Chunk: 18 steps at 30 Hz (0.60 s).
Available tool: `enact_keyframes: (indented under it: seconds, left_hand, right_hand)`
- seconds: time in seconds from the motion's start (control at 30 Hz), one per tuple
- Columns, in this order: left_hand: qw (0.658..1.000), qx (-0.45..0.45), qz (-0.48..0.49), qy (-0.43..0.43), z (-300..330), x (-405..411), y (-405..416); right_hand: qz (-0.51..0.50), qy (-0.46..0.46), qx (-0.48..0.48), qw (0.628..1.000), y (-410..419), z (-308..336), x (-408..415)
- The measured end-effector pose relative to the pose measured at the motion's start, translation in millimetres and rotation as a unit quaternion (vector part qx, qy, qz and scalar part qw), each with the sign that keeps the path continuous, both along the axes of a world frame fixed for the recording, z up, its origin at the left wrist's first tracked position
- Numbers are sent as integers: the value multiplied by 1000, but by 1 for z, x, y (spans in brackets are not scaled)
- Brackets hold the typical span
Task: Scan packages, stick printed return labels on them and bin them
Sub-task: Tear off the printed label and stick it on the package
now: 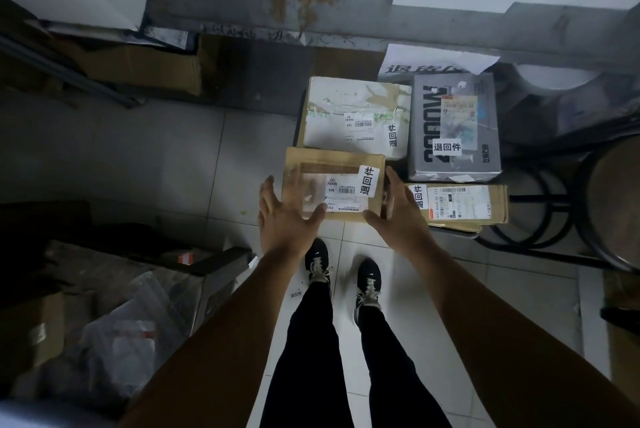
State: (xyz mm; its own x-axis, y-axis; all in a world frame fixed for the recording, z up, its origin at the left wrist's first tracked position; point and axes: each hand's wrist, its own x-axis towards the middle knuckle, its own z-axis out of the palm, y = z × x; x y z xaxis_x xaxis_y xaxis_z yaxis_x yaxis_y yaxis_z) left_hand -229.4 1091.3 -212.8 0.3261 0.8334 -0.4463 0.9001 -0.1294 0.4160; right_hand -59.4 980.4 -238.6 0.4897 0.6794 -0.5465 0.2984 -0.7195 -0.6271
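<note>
Brown cardboard — a small taped package [332,183] lies on the tiled floor [194,157], a white return label [369,180] on its top. The left hand [282,216] and right hand [398,209] flank its side edges, fingers straight and spread, gripping nothing. Three more labelled parcels crowd just behind and to the right; bare tile lies open to the left. Whether the palms touch the cardboard is unclear.
</note>
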Motion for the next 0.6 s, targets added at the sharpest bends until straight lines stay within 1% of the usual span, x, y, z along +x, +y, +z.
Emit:
enact_keyframes:
  seconds: [0.17, 0.33, 0.5, 0.6]
  left_hand:
    - [994, 65, -87, 31, 60, 17, -25]
    - [975, 96, -198, 23, 114, 38, -77]
    - [939, 127, -318, 1, 149, 66, -127]
    - [906, 153, -394, -20, 162, 85, -159]
  right_hand:
    - [4, -68, -11, 998, -35, 59, -7]
    - [9, -158, -23, 987, -88, 124, -9]
    - [-65, -230, -37, 970, -153, 175, -5]
    - [-134, -260, -56, 955, -204, 201, -7]
